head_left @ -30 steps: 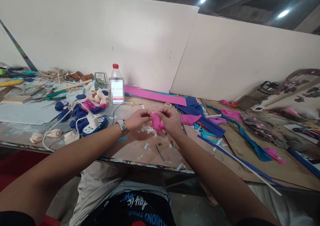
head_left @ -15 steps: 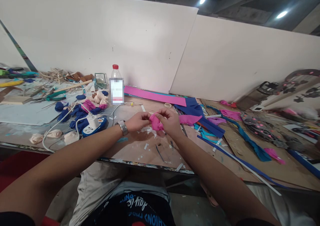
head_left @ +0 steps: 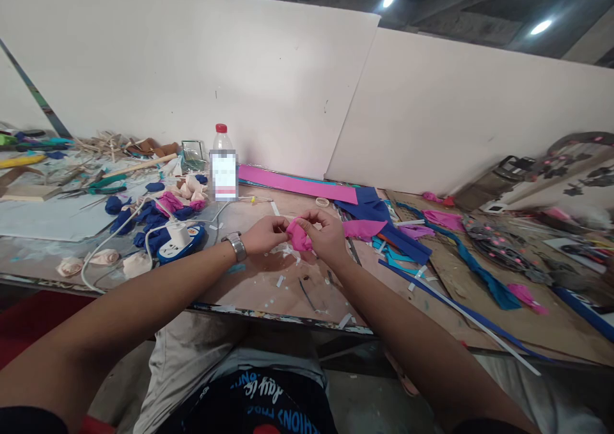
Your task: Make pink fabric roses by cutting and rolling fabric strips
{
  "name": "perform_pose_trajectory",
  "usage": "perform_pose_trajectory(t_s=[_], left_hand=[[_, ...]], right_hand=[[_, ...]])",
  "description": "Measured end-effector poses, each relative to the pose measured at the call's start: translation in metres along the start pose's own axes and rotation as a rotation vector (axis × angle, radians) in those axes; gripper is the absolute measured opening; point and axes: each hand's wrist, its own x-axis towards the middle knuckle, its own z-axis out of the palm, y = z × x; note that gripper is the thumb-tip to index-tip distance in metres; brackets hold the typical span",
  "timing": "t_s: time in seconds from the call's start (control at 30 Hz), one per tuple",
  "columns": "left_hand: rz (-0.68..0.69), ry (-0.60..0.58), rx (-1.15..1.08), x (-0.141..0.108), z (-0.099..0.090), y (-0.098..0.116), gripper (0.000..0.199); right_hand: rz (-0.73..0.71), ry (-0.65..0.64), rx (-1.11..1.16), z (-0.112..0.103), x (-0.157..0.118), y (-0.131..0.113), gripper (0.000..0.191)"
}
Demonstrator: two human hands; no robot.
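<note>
Between my two hands, just above the table, is a crumpled pink fabric flower [head_left: 299, 234]. My left hand [head_left: 263, 234] pinches its left side with thumb and fingertips. My right hand [head_left: 327, 234] grips the other side, thumb on top. Part of the flower is covered by my right fingers. A loose pink strip [head_left: 365, 230] lies on the table right behind my right hand; whether it joins the flower I cannot tell. White scraps [head_left: 288, 252] lie under the flower.
Left of my arm are a blue-and-white power strip [head_left: 181, 245] with a white cable, blue fabric flowers [head_left: 152, 220] and cream flowers [head_left: 103, 257]. A red-capped bottle [head_left: 223, 172] stands behind them. Blue strips [head_left: 407, 243], cardboard [head_left: 480, 293] and a dark jug [head_left: 496, 181] are at right.
The pink flower has turned slightly and looks rounder and more compact between my fingers. Both hands have stayed almost in the same place.
</note>
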Motion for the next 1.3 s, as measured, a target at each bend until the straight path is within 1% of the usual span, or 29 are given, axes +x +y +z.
perform_pose_trajectory(t_s=[0.13,0.23,0.33,0.43,0.6,0.83,1.0,1.17,1.3], left_hand=[[-0.023,0.01,-0.02,0.0,0.0,0.0,0.011],[0.027,0.006,0.065,0.0,0.0,-0.005,0.016],[0.082,-0.014,0.148,0.0,0.0,-0.009,0.021],[0.09,-0.005,0.2,-0.002,0.001,-0.009,0.025],[0.088,0.03,0.19,-0.002,0.003,-0.006,0.029],[0.06,0.122,0.255,-0.001,0.003,-0.008,0.027],[0.063,0.152,0.301,-0.002,0.004,-0.01,0.025],[0.071,0.171,0.348,-0.003,0.005,-0.006,0.029],[0.065,0.207,0.364,-0.003,0.005,-0.004,0.032]], right_hand=[[-0.002,0.011,0.001,0.0,0.001,0.004,0.016],[-0.026,0.003,-0.009,0.0,-0.001,0.001,0.015],[-0.08,-0.032,-0.019,0.0,-0.004,-0.007,0.015],[-0.139,-0.06,-0.035,0.0,-0.007,-0.014,0.015],[-0.182,-0.112,-0.057,-0.001,-0.009,-0.017,0.015],[-0.244,-0.08,-0.054,0.001,-0.01,-0.014,0.015],[-0.283,-0.066,-0.027,0.003,-0.011,-0.017,0.011],[-0.293,-0.005,0.002,0.005,-0.012,-0.024,0.012],[-0.292,-0.005,0.018,0.007,-0.011,-0.026,0.01]])
